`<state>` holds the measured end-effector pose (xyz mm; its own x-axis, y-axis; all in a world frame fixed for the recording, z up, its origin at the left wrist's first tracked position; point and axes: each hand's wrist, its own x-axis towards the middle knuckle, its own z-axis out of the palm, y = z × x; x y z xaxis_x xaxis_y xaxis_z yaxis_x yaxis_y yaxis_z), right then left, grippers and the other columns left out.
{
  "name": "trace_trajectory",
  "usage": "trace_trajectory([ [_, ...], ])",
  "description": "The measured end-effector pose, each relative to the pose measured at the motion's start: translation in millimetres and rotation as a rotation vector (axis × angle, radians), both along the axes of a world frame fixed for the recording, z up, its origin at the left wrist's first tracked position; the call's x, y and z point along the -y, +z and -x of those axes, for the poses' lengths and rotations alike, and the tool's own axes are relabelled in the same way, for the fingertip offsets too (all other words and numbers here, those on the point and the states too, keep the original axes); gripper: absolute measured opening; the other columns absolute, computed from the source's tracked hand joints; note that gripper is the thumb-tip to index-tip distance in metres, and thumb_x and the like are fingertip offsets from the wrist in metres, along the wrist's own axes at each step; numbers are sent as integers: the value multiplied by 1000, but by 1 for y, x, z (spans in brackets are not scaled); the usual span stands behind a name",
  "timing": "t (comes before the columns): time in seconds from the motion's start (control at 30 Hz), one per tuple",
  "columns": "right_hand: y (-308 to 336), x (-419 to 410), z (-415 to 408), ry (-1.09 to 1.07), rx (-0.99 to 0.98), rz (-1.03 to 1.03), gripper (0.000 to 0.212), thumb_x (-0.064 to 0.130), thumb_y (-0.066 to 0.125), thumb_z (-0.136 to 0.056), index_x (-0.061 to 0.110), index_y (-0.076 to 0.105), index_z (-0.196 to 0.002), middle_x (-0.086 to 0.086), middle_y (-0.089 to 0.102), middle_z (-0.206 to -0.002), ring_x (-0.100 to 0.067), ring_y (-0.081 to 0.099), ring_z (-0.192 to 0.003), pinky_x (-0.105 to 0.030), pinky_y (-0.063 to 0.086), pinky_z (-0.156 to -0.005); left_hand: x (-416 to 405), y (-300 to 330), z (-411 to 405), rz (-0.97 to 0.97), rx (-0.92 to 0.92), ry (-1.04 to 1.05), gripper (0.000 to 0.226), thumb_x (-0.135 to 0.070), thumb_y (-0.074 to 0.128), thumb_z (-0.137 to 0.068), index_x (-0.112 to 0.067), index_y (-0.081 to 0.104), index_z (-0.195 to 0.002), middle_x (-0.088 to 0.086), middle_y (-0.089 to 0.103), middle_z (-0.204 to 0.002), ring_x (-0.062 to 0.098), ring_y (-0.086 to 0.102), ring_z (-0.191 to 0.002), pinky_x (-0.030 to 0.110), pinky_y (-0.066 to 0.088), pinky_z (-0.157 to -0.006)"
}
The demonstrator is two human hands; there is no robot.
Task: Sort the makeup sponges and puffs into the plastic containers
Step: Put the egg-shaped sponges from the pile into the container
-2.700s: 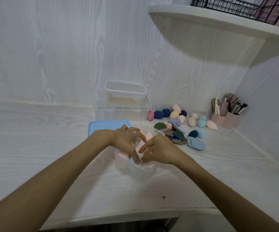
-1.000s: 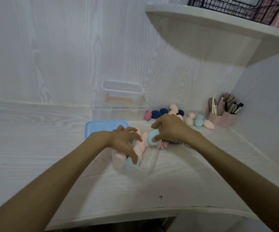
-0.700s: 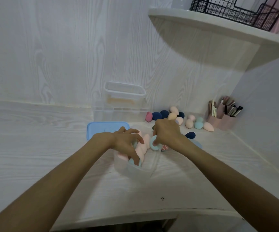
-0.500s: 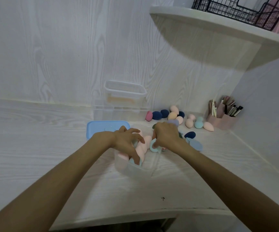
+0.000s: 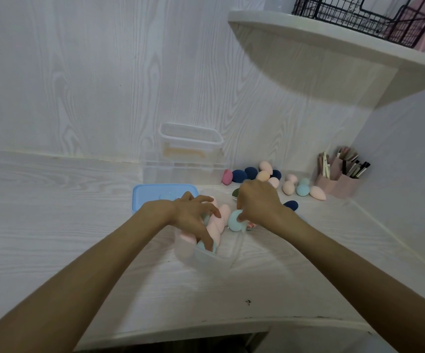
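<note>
A clear plastic container (image 5: 214, 261) stands on the desk in front of me, holding pink and light blue puffs. My left hand (image 5: 193, 215) rests over the puffs inside it, fingers spread and pressing down. My right hand (image 5: 257, 202) pinches a light blue puff (image 5: 234, 221) at the container's right rim. Loose egg-shaped sponges (image 5: 267, 174) in pink, navy, peach and teal lie behind by the wall. A few more puffs are mostly hidden under my right hand.
A blue lid (image 5: 155, 194) lies flat to the left of the container. Clear stacked containers (image 5: 191, 154) stand against the wall. A pink brush holder (image 5: 338, 179) sits at the back right. A shelf (image 5: 333, 47) with a black wire basket (image 5: 359, 19) overhangs the right side.
My right hand reached to the pile, picked up a light blue puff and brought it to the container's right rim. My left hand stayed on the puffs inside.
</note>
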<state>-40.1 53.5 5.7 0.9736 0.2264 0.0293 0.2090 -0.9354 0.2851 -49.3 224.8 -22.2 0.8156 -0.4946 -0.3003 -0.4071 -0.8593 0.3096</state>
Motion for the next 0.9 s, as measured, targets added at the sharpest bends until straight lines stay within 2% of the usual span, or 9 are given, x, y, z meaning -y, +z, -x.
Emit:
trace_trajectory([
  [0.1, -3, 1, -1, -22, -11, 46, 26, 33, 71, -80, 12, 63, -93, -1, 51, -85, -16, 43, -77, -20, 26, -57, 0, 1, 0, 2, 9, -8, 79, -51, 74, -71, -46, 31, -138, -18, 4, -155, 22, 14, -136, 38, 23, -111],
  [0.23, 2, 8, -5, -55, -162, -146, 36, 37, 74, -77, 12, 69, -102, -2, 64, -94, -14, 50, -77, -28, 41, -76, -2, -1, 0, 11, 18, -12, 79, -51, 74, -71, -47, 32, -137, -19, 4, -155, 22, 14, -136, 38, 24, -110],
  [0.33, 38, 30, -9, -84, -331, -574, 20, 27, 70, -82, 14, 75, -96, 5, 67, -78, -4, 55, -68, -15, 46, -59, -2, -3, 0, 40, 30, -5, 79, -51, 75, -69, -47, 33, -136, -18, 6, -155, 21, 16, -134, 35, 27, -107],
  [0.4, 56, 55, -25, -114, -217, -717, 18, 25, 67, -86, 15, 73, -100, 5, 65, -73, -4, 54, -62, -13, 42, -55, -2, -4, 0, 64, 36, -6, 78, -49, 76, -69, -46, 34, -136, -18, 8, -155, 21, 17, -133, 35, 27, -106],
  [0.5, 43, 92, -68, -242, 24, -600, 23, 18, 60, -90, 14, 69, -110, -10, 69, -109, -21, 64, -91, -30, 49, -79, -3, -5, -3, 71, 30, -10, 78, -49, 76, -69, -46, 34, -136, -18, 8, -155, 21, 17, -134, 36, 28, -106],
  [0.63, -4, 105, -103, -232, -103, -393, 40, 18, 42, -98, 12, 47, -137, -13, 44, -145, -32, 45, -127, -37, 36, -104, -3, -8, -5, 66, 28, -8, 78, -51, 76, -68, -47, 34, -134, -18, 9, -154, 21, 18, -132, 35, 30, -106],
  [0.73, -23, 97, -115, -240, -133, -383, 45, 29, 43, -97, 11, 43, -138, -16, 43, -144, -34, 45, -125, -40, 36, -103, -3, -11, -5, 81, 45, -15, 76, -50, 76, -69, -47, 35, -133, -18, 9, -154, 20, 19, -129, 32, 29, -102],
  [0.8, -27, 85, -124, -198, -103, -401, 40, 26, 41, -98, 13, 46, -135, -15, 49, -139, -33, 49, -120, -39, 39, -100, -3, -11, -5, 90, 45, -13, 76, -50, 75, -69, -47, 35, -132, -19, 9, -154, 19, 19, -129, 31, 28, -101],
  [0.9, -28, 58, -138, -59, -129, -480, 45, 18, 41, -97, 19, 39, -143, -9, 45, -145, -29, 47, -127, -39, 37, -108, -4, -11, -5, 93, 36, -6, 77, -51, 76, -68, -48, 35, -133, -20, 8, -153, 19, 18, -129, 31, 29, -101],
])
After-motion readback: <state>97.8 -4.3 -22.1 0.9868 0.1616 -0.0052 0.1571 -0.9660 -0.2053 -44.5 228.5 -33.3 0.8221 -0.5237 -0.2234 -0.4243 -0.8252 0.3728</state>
